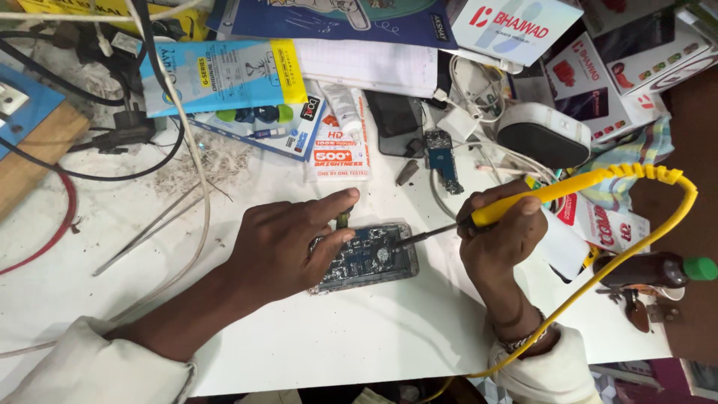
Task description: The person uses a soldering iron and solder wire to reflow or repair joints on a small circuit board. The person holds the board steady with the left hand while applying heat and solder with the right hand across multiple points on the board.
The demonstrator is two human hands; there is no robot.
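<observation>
An opened phone point(374, 258) with its circuit board bare lies on the white table point(336, 337). My left hand point(288, 243) rests on the phone's left end and pins it down, forefinger stretched toward its top edge. My right hand point(499, 236) grips a yellow-handled soldering iron point(523, 202). Its dark tip point(407, 241) touches the board near the phone's right side. The iron's yellow cable point(658, 217) loops right and down past my wrist.
A small blue circuit board point(443, 158), a dark phone point(395, 120), white charger cables point(479, 90), a white-and-black speaker point(544, 135), metal tweezers point(153, 228), a brown bottle with green cap point(658, 271) and many packets and boxes point(224, 75) crowd the far and right table.
</observation>
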